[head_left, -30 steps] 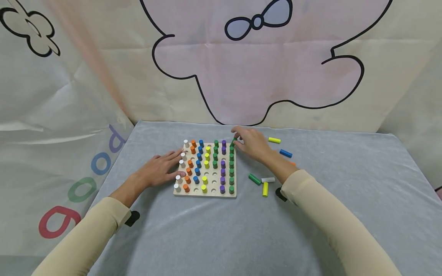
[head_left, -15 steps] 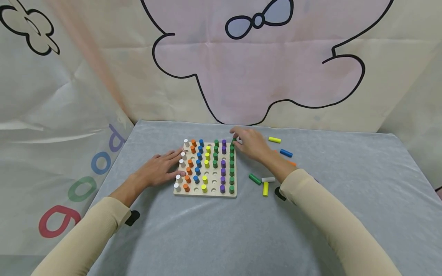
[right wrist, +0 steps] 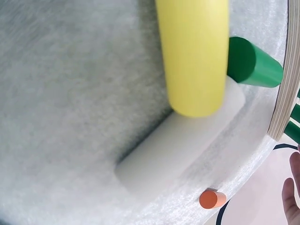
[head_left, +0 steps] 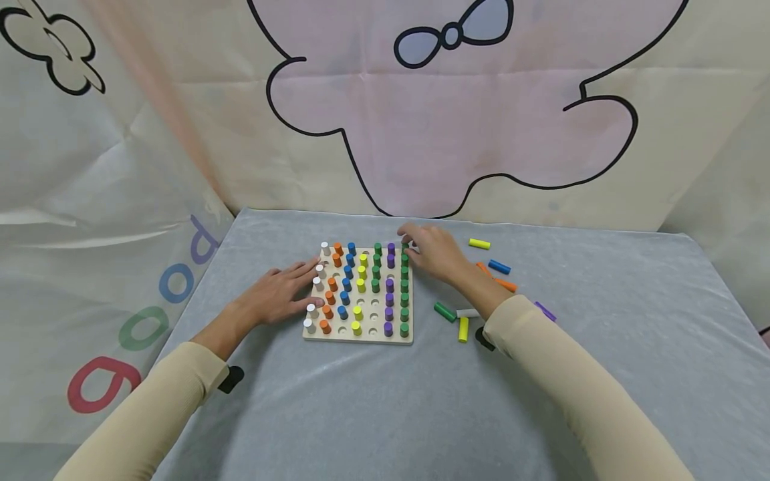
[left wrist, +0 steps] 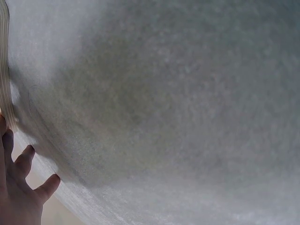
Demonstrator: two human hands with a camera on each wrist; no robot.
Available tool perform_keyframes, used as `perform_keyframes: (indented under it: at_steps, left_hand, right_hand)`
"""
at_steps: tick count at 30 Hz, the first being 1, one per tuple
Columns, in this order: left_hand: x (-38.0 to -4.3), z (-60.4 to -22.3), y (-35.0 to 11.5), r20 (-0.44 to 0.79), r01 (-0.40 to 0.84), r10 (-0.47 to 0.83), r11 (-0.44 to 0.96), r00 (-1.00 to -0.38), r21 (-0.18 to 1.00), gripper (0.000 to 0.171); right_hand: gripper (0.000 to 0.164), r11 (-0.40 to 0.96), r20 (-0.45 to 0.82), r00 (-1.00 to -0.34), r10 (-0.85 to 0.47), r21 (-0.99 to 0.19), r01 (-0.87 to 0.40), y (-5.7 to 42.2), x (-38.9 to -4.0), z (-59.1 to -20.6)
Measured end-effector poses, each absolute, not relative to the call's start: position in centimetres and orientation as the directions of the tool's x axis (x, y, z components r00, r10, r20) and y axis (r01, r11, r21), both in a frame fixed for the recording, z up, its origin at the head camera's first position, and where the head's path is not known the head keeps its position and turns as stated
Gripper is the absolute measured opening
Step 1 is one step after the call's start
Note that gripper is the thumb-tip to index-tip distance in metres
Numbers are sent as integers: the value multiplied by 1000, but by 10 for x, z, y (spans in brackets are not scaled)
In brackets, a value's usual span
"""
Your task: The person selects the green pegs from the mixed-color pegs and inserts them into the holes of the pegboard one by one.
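A wooden pegboard (head_left: pixel 365 336) bears rows of coloured pegs standing upright, with some bare holes among them. At its far right corner my right hand (head_left: pixel 440 255) pinches a green peg (head_left: pixel 405 247) between thumb and fingers, at the end of the green row. Fingertips partly cover that peg, so how deep it sits cannot be seen. My left hand (head_left: pixel 278 294) rests at the board's left edge with fingers spread and straight, beside the white pegs (head_left: pixel 317 282). In the left wrist view the left hand (left wrist: pixel 21 194) shows only at the lower left corner.
Loose pegs lie right of the board: yellow (head_left: pixel 479 244), blue (head_left: pixel 499 266), orange (head_left: pixel 505 285), green (head_left: pixel 445 312), white (head_left: pixel 467 312), another yellow (head_left: pixel 463 330) and purple (head_left: pixel 545 310). A grey cloth (head_left: pixel 385 401) covers the table, and a printed curtain (head_left: pixel 481 120) hangs behind it.
The green peg in my right hand has gone from leaning to nearly upright at the corner. My right hand has shifted slightly left, baring a loose purple peg. My left hand stays put.
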State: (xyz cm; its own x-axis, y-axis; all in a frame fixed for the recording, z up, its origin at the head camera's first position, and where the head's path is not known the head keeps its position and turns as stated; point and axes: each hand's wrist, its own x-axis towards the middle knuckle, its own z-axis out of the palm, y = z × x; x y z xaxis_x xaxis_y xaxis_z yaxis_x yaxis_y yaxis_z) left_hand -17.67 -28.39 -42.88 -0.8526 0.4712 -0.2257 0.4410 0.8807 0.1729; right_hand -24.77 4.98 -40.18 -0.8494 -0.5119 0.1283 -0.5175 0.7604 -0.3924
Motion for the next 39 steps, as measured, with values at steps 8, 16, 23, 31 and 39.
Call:
perform_keyframes:
  at_steps: [8,16,23,31,39]
  left_hand:
    - [-177,-427,-283,-229,443,474,879,-850,176,85]
    - [-177,-427,-282,-229,441,471,881,-852,171,86]
    - [-176,-426,-284,-226,443,473,880,-852,173,83]
    - [-176,-426,-285,-212,462,489,871,-846,166,82]
    - [-176,-425,-284,-206,472,498,866,-842,166,82]
  right_hand:
    - [37,765,104,-856,-507,-402,-503,51,-248,-403]
    - [37,744,131,-841,-525,-408,-529,60,-246,-402]
    - [39,753,87,-851,-518,-424,-502,69,-238,-391]
    - [44,691,90,-808,-582,-468,-550,84,-218,-382]
    - [48,694,5,-776,-631,-443,-567,107,-184,-389]
